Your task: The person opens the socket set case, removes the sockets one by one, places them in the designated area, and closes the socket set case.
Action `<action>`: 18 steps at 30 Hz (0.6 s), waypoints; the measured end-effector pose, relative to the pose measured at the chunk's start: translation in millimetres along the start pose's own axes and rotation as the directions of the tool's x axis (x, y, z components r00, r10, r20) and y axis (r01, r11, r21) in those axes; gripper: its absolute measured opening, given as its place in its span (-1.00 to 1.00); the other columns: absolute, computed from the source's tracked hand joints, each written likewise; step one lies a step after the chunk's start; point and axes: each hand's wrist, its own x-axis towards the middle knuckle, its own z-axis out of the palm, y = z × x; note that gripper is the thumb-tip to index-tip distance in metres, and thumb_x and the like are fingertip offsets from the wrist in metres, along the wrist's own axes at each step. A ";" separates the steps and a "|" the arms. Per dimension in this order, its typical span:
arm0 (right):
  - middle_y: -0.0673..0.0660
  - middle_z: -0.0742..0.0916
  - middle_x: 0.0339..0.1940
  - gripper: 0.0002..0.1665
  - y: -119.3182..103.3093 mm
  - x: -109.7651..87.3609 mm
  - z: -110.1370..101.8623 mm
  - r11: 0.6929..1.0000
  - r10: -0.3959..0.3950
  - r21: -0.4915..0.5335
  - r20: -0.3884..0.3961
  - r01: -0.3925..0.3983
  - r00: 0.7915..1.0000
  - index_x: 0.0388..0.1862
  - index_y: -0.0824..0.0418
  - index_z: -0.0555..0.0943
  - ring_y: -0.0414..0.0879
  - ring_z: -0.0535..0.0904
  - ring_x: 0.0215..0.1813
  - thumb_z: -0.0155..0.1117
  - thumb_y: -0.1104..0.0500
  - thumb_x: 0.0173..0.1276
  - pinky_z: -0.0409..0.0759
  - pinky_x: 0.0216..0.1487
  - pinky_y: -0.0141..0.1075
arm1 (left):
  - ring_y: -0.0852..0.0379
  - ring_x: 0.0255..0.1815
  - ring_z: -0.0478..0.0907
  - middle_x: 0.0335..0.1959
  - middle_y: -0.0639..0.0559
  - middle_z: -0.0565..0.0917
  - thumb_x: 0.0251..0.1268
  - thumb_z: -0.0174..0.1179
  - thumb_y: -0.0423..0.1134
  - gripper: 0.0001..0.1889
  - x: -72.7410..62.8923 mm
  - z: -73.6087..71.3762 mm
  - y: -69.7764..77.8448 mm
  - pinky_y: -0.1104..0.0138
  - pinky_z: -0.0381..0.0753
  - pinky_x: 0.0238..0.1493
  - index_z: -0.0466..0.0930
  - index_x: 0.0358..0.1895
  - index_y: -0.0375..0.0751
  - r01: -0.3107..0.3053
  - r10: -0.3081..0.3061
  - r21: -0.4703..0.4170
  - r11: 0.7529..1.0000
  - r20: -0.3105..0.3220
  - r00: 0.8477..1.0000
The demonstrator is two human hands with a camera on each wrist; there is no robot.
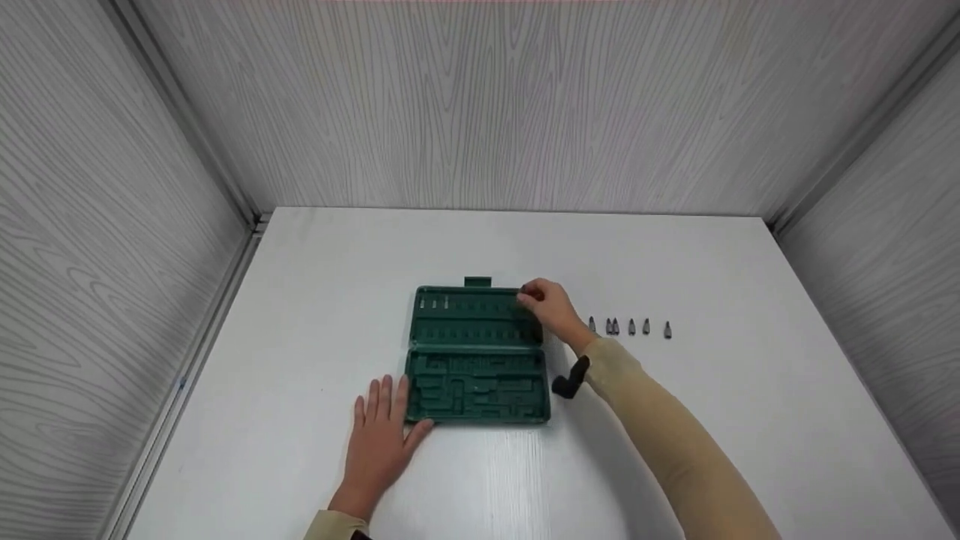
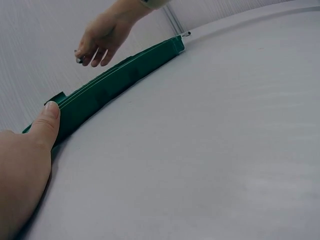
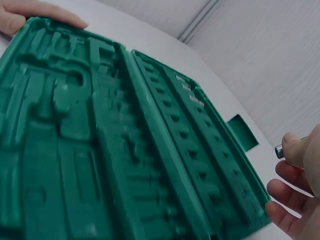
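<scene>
A green plastic tool case [image 1: 480, 349] lies unfolded on the white table, moulded with slots. Three small metal bits [image 1: 434, 304] sit in the left end of its far row. My left hand [image 1: 379, 442] lies with straight fingers against the case's near left corner, its thumb [image 2: 47, 117] on the edge. Over the far right corner of the case, my right hand [image 1: 551, 306] pinches a small metal bit [image 3: 279, 151] between thumb and forefinger. The bit's silvery round end points out past the fingertips in the right wrist view.
Several dark metal bits [image 1: 631, 327] stand in a loose row on the table right of the case, beside the right wrist. A latch tab [image 1: 478, 282] sticks out from the case's far edge. Grey wood-grain panels [image 1: 480, 105] enclose the table at the back and sides.
</scene>
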 end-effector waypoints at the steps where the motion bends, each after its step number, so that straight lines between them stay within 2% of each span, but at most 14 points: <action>1: 0.17 0.61 -0.15 -0.74 3.0 -2.8 -3.3 1.000 0.009 -0.003 0.000 -0.009 1.000 -0.07 0.28 0.56 -0.01 0.51 -0.10 0.15 0.14 0.38 0.50 -0.10 -0.17 | -0.15 0.46 -0.15 0.45 -0.23 0.01 0.30 -0.22 0.36 -0.15 -0.4 -0.1 -0.4 -0.04 -0.22 0.37 -0.05 0.48 -0.14 0.001 -0.001 0.001 1.000 0.001 1.000; 13: 0.18 0.64 -0.19 -0.76 38.8 -34.5 -63.9 0.996 0.089 0.030 -0.062 -0.087 0.994 -0.12 0.29 0.57 0.02 0.53 -0.19 0.19 0.15 0.35 0.53 -0.23 -0.18 | -0.16 0.46 -0.17 0.45 -0.25 0.00 0.30 -0.23 0.35 -0.15 1.0 -1.2 -1.6 -0.06 -0.23 0.36 -0.07 0.48 -0.15 -0.005 0.005 -0.015 1.000 0.012 1.000; 18: 0.19 0.63 -0.18 -0.72 53.4 -49.3 -97.2 0.997 0.078 -0.017 -0.105 -0.080 0.991 -0.11 0.31 0.57 -0.03 0.51 -0.21 0.20 0.12 0.34 0.51 -0.31 -0.28 | -0.16 0.46 -0.16 0.45 -0.25 0.01 0.30 -0.23 0.35 -0.15 0.5 -1.3 -2.6 -0.06 -0.22 0.36 -0.07 0.48 -0.15 -0.008 0.008 -0.018 1.000 0.002 1.000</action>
